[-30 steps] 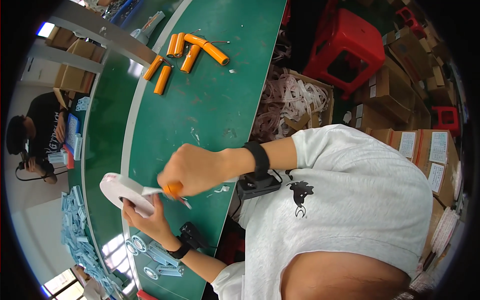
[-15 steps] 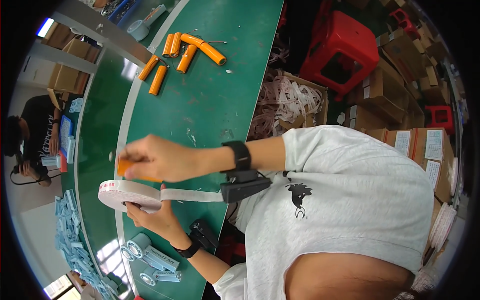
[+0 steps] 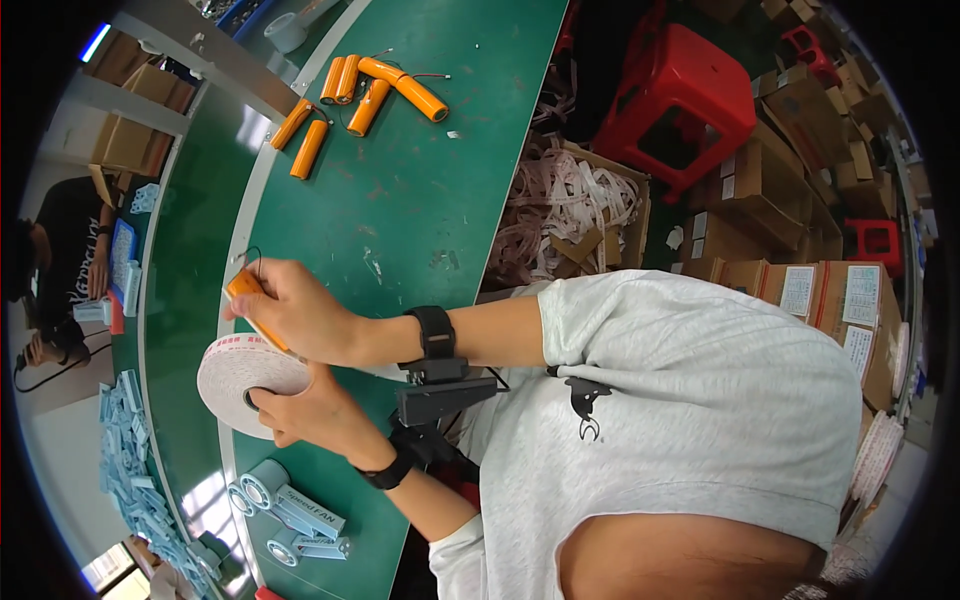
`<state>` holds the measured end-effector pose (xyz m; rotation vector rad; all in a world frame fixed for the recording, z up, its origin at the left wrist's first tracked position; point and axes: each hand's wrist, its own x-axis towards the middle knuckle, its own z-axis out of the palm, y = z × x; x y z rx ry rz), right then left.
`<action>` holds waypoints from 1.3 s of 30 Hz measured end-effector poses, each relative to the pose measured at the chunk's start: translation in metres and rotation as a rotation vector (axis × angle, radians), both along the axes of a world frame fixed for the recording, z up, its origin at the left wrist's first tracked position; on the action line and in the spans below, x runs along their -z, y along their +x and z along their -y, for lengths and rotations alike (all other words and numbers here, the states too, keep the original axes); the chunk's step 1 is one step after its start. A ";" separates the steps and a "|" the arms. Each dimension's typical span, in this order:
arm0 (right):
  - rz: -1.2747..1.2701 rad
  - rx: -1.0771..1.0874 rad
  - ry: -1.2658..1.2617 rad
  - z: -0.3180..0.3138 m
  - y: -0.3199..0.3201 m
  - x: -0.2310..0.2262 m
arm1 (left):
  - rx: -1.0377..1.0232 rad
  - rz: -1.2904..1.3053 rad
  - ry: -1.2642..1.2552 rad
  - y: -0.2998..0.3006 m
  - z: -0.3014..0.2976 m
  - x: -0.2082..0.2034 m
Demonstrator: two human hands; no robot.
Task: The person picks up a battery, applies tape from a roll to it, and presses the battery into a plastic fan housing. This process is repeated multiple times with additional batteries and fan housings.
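Observation:
My right hand [image 3: 305,312] is closed around an orange cylindrical battery pack [image 3: 243,286] with a thin dark wire at its far end. Just below it, my left hand [image 3: 325,415] grips a wide roll of white tape [image 3: 225,385] with red print on its edge, some fingers at the core. The battery's near end comes down by the roll's rim and my left hand; whether they touch, I cannot tell. Most of the tape's loose strip is hidden behind my right arm. Several more orange battery packs [image 3: 368,105] lie at the top of the green table [image 3: 400,210].
Light-blue handheld fans [image 3: 300,515] lie near my left forearm. A heap of light-blue parts [image 3: 135,470] runs along the left side, where another person [image 3: 75,240] works. A red stool [image 3: 690,100], a box of tape scraps [image 3: 600,200] and cartons [image 3: 800,290] stand beyond the table's edge.
My right hand has turned the battery pack, and its wired end now points up and away. The tape roll is tilted more, and my hands are closer together. The stretched strip is now mostly hidden.

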<state>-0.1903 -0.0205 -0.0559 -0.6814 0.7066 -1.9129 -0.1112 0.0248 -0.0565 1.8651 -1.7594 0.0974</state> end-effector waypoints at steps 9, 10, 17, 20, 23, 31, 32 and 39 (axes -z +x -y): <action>0.307 0.397 -0.154 0.048 -0.079 -0.030 | 0.179 0.126 -0.035 -0.010 -0.029 0.032; 0.267 0.343 -0.288 0.047 -0.113 -0.043 | 0.185 0.130 -0.031 -0.013 -0.026 0.031; -0.035 -0.275 -0.409 0.009 -0.125 -0.011 | 0.394 -0.115 0.460 -0.004 -0.002 -0.013; -0.035 -0.537 -0.379 -0.003 -0.101 -0.006 | 0.427 0.104 0.370 0.004 0.001 0.001; -0.059 -0.784 -0.535 -0.010 -0.084 -0.007 | 0.431 -0.007 0.362 0.019 0.004 -0.008; 0.090 -0.620 -0.560 -0.011 -0.078 0.007 | 0.173 1.046 0.081 0.174 0.003 -0.060; 0.096 -0.638 -0.566 -0.009 -0.074 0.005 | 0.153 1.048 0.085 0.194 0.006 -0.059; -0.871 -0.428 -0.336 -0.028 -0.067 -0.008 | 0.524 0.324 0.660 0.205 0.018 -0.077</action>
